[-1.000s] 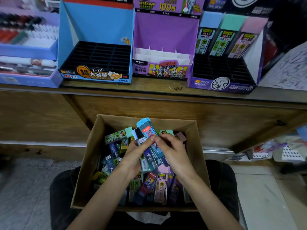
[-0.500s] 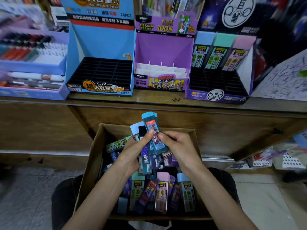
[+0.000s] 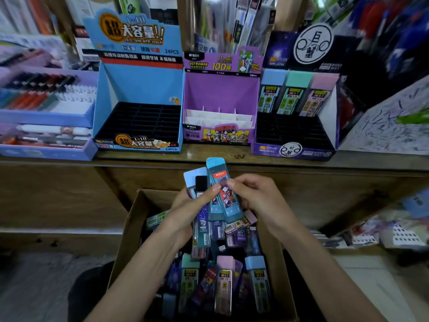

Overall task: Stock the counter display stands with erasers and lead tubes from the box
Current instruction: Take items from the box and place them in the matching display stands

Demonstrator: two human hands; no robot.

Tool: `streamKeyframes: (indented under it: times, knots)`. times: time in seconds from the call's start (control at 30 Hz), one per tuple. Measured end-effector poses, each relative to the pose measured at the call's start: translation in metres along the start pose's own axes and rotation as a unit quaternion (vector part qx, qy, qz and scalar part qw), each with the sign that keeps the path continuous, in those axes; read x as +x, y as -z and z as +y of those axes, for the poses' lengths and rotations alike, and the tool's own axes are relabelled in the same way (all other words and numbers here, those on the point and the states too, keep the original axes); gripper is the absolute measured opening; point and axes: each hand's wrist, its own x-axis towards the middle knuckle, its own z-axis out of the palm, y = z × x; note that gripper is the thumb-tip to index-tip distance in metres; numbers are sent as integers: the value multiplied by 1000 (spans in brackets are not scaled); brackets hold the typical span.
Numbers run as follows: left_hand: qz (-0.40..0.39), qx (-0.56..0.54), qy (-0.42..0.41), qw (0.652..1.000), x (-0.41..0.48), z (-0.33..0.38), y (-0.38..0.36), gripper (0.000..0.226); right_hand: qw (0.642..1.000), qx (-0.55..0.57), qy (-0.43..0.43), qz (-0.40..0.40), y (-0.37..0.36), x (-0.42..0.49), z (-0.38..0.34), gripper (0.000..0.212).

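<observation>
My left hand (image 3: pixel 197 201) grips a fanned bunch of lead tubes (image 3: pixel 203 225) above the cardboard box (image 3: pixel 130 226) on my lap. My right hand (image 3: pixel 257 198) pinches the front one, a teal tube with a red label (image 3: pixel 222 189), which stands upright on top of the bunch. Many more tubes (image 3: pixel 224 282) lie loose in the box. On the counter stand three display stands: a blue one with empty black slots (image 3: pixel 139 122), a purple Ultraman one with white dividers (image 3: pixel 220 105), and a dark purple one with empty black slots (image 3: pixel 294 133).
The wooden counter edge (image 3: pixel 232 162) runs across just above my hands. Pen trays (image 3: pixel 44 108) sit at the far left of the counter, a scribbled paper pad (image 3: pixel 390 126) at the right. Packaged stationery hangs behind the stands.
Both hands have risen with the bunch of tubes, from inside the box up toward the counter edge. The view has tilted up, showing more of the stands.
</observation>
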Motion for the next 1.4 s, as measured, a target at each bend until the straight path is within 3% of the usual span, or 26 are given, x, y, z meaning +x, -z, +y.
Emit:
streamKeyframes:
  times: [0.17,0.37,0.47,0.7,0.87,1.27,1.4]
  knots:
    - [-12,-6,-36,999,0,16,0,42,998,-11,17,-51,6,10,-25,10]
    - [24,7,-74,997,-3,47,17,52,998,33,34,-35,6,33,-70,11]
    - [51,16,-105,993,-9,69,35,46,997,12,73,-30,-5,51,-101,14]
    - [124,-1,-161,979,-26,114,94,33,983,-53,174,-27,-82,113,-157,16]
    - [158,-25,-176,971,-30,121,128,30,973,-117,198,5,-124,145,-162,27]
    - [115,-38,-161,979,-3,118,106,39,960,-81,226,144,-23,134,-136,23]
    - [113,-33,-156,981,-1,117,101,46,959,-127,217,130,-26,146,-122,18]
